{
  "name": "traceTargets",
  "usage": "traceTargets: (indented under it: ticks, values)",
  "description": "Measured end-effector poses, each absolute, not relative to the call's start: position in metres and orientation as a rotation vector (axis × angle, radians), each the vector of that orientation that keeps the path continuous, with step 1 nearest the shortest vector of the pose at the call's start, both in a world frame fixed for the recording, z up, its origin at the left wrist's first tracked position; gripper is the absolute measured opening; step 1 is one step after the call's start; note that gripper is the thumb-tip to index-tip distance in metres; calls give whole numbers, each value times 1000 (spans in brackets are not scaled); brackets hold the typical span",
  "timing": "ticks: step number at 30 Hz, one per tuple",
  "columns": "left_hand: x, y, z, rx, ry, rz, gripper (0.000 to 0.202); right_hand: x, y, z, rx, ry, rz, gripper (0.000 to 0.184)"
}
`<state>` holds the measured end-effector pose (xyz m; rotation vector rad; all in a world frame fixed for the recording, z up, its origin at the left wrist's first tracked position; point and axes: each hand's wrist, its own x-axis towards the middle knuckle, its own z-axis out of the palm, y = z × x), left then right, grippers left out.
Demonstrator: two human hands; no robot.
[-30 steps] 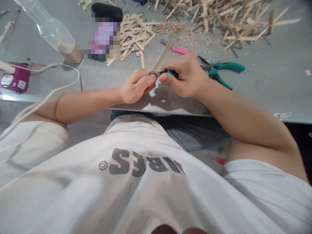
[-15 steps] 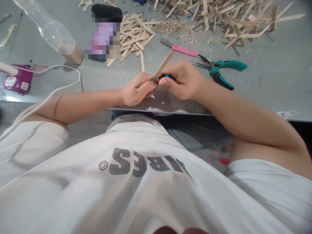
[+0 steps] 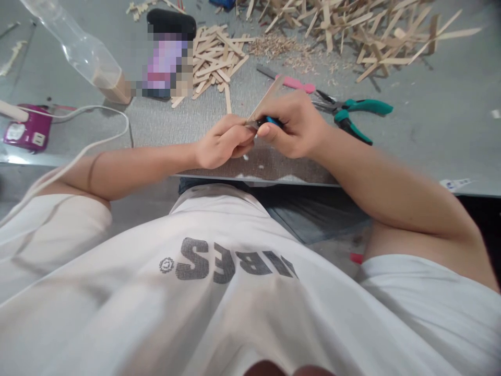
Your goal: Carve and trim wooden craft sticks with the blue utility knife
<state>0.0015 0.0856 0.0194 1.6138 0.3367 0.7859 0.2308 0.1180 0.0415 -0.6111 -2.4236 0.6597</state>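
Observation:
Close to the table's front edge, my left hand point(image 3: 223, 142) is closed, pinching the lower end of a wooden craft stick point(image 3: 268, 97). The stick slants up and to the right, past the knuckles of my right hand point(image 3: 300, 128). Wrapped in that right hand is a small blue-and-black-handled tool point(image 3: 273, 122). Its metal end meets the stick at my left fingertips; my fingers cover most of it, so its exact kind cannot be made out. Just beyond lie a pink-handled knife point(image 3: 295, 83) and green-handled pliers point(image 3: 368, 106) with their jaws apart.
A pile of craft sticks point(image 3: 215, 65) lies ahead, with wood shavings point(image 3: 274, 46) beside it. More sticks point(image 3: 376, 36) are heaped at the back right. On the left are a clear plastic bottle point(image 3: 84, 55), a phone point(image 3: 164, 62), a purple power socket point(image 3: 29, 128) and a white cable point(image 3: 127, 122).
Both hands keep their grip on the stick and the tool, with only a slight shift. The view has moved a little, so the items on the right appear slightly further left.

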Motion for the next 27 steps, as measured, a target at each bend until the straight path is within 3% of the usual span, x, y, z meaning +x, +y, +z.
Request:
traceTargets:
  ticks: [7,20,23,27]
  values:
    - [0,83,20,1475,305,756,69,240,127,35,-642,-2483,672,84]
    - [-1,84,17,1308,141,562,69,237,134,24,-655,-2458,827,87]
    - [-1,85,18,1334,241,580,74,236,127,28,-720,-2488,735,78]
    - [1,86,17,1366,313,657,69,231,115,34,-859,-2420,541,87]
